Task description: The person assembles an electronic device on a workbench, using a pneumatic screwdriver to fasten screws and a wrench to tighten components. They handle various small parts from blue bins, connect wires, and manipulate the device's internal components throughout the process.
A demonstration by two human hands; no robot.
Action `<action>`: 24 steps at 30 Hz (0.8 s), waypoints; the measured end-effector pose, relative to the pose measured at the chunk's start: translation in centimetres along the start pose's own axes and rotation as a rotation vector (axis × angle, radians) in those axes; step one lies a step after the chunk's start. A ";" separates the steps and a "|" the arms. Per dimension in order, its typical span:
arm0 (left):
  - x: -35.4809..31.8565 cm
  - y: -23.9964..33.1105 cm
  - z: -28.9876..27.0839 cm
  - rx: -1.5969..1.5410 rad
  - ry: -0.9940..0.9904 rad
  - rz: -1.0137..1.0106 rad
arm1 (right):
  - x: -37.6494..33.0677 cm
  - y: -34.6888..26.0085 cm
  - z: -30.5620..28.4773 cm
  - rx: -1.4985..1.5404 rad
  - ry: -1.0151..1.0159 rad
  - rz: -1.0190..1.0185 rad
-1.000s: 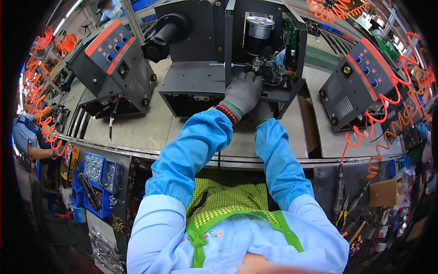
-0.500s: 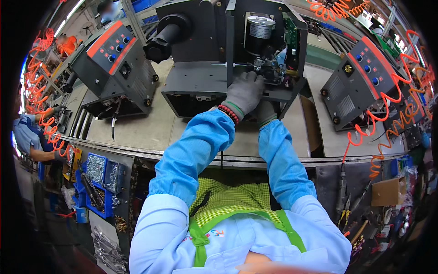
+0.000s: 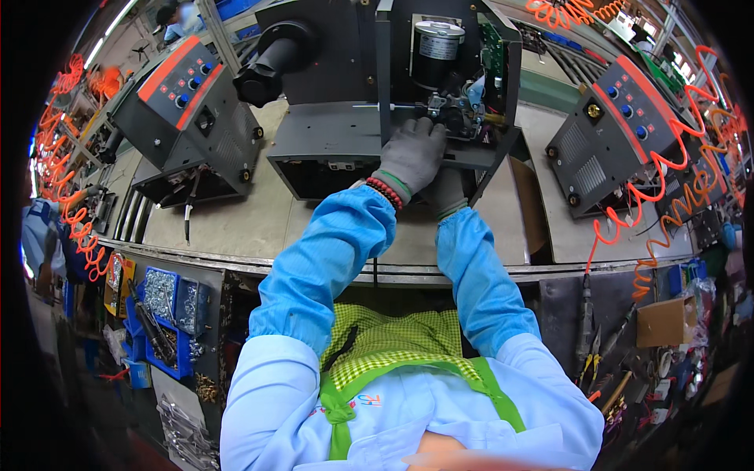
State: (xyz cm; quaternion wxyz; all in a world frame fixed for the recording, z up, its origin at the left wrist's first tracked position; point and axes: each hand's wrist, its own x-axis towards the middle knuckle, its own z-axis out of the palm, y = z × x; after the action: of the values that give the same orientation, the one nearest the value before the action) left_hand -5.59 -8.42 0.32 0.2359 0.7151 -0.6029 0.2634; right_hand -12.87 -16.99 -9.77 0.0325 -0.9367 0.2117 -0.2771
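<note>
Workbench (image 3: 236,220): left grip (image 3: 412,157) on machine mechanism (image 3: 455,118)

Head camera looks steeply down, close over workbench (image 3: 236,212).

Bright, sharp ctr; fisheye-bent, dark edges

A dark grey box-shaped machine with an orange control panel and blue knobs (image 3: 187,118) stands tilted on the left of the beige tabletop (image 3: 236,216). A second grey machine with an orange panel (image 3: 620,141) sits on the right. Coiled orange air hoses (image 3: 675,188) hang beside that one, and more orange coils (image 3: 67,212) hang at the left edge. Blue plastic bins of small metal screws (image 3: 169,302) sit below the tabletop's front edge on the left. A brown cardboard box (image 3: 666,320) lies low on the right.
</note>
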 end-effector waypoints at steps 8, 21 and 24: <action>0.0 0.3 0.1 -0.007 -0.032 -0.016 | 0.4 -0.3 -2.0 -0.036 -0.178 -0.075; 0.1 0.2 -0.1 -0.003 -0.026 -0.028 | 0.6 0.8 1.1 -0.075 0.189 -0.088; -0.1 0.1 0.0 0.002 -0.020 -0.027 | 0.1 -0.1 -0.8 0.014 0.138 -0.051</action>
State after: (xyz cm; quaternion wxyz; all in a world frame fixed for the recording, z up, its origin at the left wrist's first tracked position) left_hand -5.73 -8.42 0.25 0.2327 0.7260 -0.5955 0.2535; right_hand -13.14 -16.88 -9.03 0.0172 -0.9202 0.1873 -0.3433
